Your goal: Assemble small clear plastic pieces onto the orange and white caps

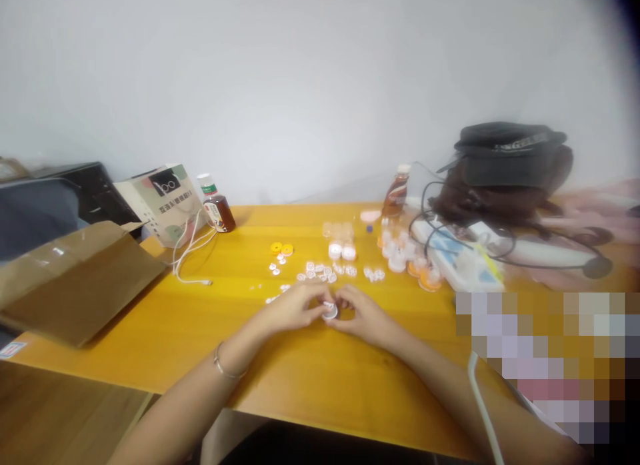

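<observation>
Between my two hands, low over the yellow wooden table (pixel 280 365), is a small round white plastic piece (pixel 330 310). The fingers of my left hand (pixel 305 305) are closed on its left side. My right hand (pixel 363 315) pinches it from the right, its fingers curled. Just beyond my hands lie several small white discs with holes (pixel 317 272). Farther back stand two white round pieces (pixel 343 252) and some clear round covers (pixel 338 230). Two yellow round pieces (pixel 281 249) lie back left, with tiny white parts (pixel 275 268) in front.
At right, clear and orange round pieces (pixel 400 248) sit beside a power strip (pixel 450 252), cables and a dark bag (pixel 505 165). Two drink bottles, one left (pixel 218 208) and one right (pixel 397 190), stand at the back. A cardboard box (pixel 85 278), paper bag (pixel 167 202) and white cable (pixel 187 278) are left.
</observation>
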A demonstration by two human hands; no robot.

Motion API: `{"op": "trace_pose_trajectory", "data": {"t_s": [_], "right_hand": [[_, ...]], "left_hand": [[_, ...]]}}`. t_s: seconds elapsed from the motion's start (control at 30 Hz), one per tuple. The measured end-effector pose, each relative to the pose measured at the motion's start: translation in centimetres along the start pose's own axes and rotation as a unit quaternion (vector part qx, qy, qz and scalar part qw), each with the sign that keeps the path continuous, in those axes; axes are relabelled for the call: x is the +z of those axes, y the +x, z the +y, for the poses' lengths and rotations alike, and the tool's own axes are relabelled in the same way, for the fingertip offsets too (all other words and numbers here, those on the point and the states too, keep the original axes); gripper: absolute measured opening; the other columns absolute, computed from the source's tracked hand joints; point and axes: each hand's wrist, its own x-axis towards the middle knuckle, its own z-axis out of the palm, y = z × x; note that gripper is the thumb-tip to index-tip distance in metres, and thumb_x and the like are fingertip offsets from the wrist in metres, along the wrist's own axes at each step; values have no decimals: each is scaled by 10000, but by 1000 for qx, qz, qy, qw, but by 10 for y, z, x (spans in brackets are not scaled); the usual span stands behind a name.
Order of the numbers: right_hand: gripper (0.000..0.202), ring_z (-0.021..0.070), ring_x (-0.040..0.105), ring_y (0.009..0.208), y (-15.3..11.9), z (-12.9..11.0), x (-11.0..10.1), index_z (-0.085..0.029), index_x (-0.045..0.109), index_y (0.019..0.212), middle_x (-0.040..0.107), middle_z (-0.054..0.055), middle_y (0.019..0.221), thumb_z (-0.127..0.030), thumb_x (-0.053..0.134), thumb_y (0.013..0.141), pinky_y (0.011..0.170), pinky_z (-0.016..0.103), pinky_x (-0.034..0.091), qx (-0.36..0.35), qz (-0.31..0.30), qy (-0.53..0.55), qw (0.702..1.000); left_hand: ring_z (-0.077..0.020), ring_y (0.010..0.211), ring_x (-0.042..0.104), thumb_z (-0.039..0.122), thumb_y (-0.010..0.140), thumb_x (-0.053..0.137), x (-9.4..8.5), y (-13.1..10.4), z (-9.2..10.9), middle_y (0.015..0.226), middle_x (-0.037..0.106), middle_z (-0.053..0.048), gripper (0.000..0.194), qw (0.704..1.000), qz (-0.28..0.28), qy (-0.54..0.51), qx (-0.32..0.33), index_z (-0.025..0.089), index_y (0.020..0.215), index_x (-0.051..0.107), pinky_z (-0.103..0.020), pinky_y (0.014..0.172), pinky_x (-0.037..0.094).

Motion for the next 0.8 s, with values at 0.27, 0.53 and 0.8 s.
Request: {"op": "trace_pose_trajectory", "data": {"t_s": [0.27,0.53,0.8], "right_hand": [[168,134,462,652,1,-3,2,-191,507,704,481,-12,697,-271,639,638,606,266,387,7,18,5,1000],[171,143,463,662,1,-2,3,-192,519,691,479,-9,695,-310,636,649,607,271,385,1,18,9,1000],[183,136,478,658,1,-1,1,-189,571,769,526,-4,725,-330,634,670,613,273,393,21,14,91,996]], "left_hand": [[-135,769,555,159,758,518,4,1,-7,797,615,-36,41,1000,9,-25,-16,142,759,556,-254,754,413],[-137,779,550,164,755,522,6,1,-7,811,610,-40,39,999,15,-39,-22,139,767,550,-244,745,414],[-134,807,546,255,785,527,5,2,-9,845,608,-38,129,996,33,-76,-27,143,832,568,-250,766,406]]}}
